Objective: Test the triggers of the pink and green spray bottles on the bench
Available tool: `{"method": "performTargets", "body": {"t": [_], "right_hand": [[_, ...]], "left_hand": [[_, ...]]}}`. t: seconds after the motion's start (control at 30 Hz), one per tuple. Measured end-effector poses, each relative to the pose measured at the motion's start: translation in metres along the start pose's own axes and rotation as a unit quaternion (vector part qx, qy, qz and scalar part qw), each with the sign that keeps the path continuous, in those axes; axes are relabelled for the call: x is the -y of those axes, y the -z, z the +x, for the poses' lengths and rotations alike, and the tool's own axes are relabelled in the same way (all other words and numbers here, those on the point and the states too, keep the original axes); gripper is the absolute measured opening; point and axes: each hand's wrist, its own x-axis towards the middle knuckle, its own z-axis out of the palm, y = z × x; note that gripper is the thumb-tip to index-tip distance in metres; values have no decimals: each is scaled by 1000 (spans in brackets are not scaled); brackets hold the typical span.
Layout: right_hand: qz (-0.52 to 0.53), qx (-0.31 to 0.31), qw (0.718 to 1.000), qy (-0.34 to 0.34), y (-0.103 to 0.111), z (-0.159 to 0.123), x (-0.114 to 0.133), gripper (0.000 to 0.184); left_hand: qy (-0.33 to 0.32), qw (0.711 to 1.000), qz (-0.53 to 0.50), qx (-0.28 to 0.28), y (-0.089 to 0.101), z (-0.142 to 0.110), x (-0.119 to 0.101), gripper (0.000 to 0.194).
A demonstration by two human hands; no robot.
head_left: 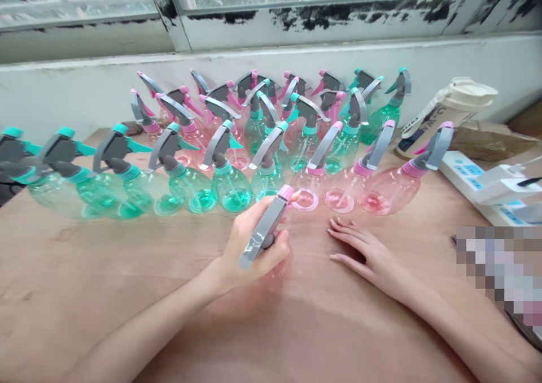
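Note:
My left hand (249, 242) is wrapped round the neck of a pink spray bottle (265, 230) with a grey trigger head and a pink nozzle. Most of its clear pink body is hidden beneath the hand. To the right, my right hand (359, 250) lies on the wooden table (127, 275) with its fingers stretched out and nothing in them. Just beyond both hands runs a front row of spray bottles, green ones (232, 188) on the left and middle, pink ones (385, 188) at the right end.
Behind the front row stand several more green and pink spray bottles (305, 146) near the wall. At the right are a white tumbler (449, 112), a power strip (461, 174) with plugs, and a brown package (486, 137). A pixelated patch covers something at the right edge.

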Motion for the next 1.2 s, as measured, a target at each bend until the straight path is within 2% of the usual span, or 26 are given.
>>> {"method": "performTargets", "body": {"t": [0.2,0.33,0.43,0.6,0.67,0.8,0.93,1.2], "right_hand": [[3,-1,1000,0,1,1,2,46],[9,-4,1000,0,1,1,2,47],[15,-6,1000,1,0,0,1,48],[21,-9,1000,-5,0,1,2,49],[22,-10,1000,-7,1,1,3,49],[26,-12,1000,-9,2,1,4,49],[23,-6,1000,-10,2,1,4,49],[17,3,1000,-11,2,0,3,48]], "left_hand": [[6,1000,11,1,0,-1,-2,37],[1,1000,7,4,0,0,0,38],[-13,1000,17,5,0,3,-1,30],[-19,999,32,19,4,9,-10,3],[-17,999,30,29,5,10,-11,1],[-31,999,23,23,5,7,-6,15],[-20,999,28,-1,1,3,-1,14],[-27,1000,13,3,-1,-1,2,23]]}}
